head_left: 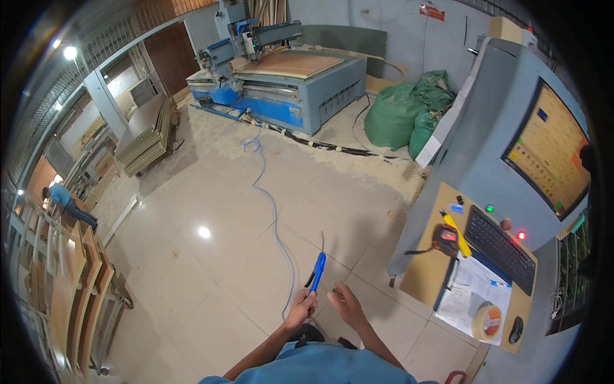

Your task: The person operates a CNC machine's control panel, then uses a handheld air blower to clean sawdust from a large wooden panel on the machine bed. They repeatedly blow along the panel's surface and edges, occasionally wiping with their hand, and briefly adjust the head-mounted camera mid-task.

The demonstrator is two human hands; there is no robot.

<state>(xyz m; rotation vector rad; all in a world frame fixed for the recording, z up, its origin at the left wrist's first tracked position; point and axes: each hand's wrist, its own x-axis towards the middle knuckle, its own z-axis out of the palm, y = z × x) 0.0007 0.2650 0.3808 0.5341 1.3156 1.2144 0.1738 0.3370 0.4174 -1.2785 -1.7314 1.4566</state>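
Observation:
My left hand (pixel 300 308) grips the handle of a blue air blow gun (pixel 316 272) whose thin metal nozzle points up and away. A light blue hose (pixel 275 221) trails from it across the tiled floor toward the big blue and grey cutting machine (pixel 281 77) at the back. My right hand (pixel 345 304) hovers just right of the gun with fingers loosely curled, holding nothing. Both forearms come up from the lower edge over my blue shirt.
A grey control console (pixel 492 147) stands at right with a lit screen (pixel 550 150), a keyboard (pixel 499 246), papers, a tape roll (pixel 489 320) and a mouse. Green sacks (pixel 403 115) lie at the back. Wooden panels (pixel 77 288) stand at left; a person in blue (pixel 64 200) bends there.

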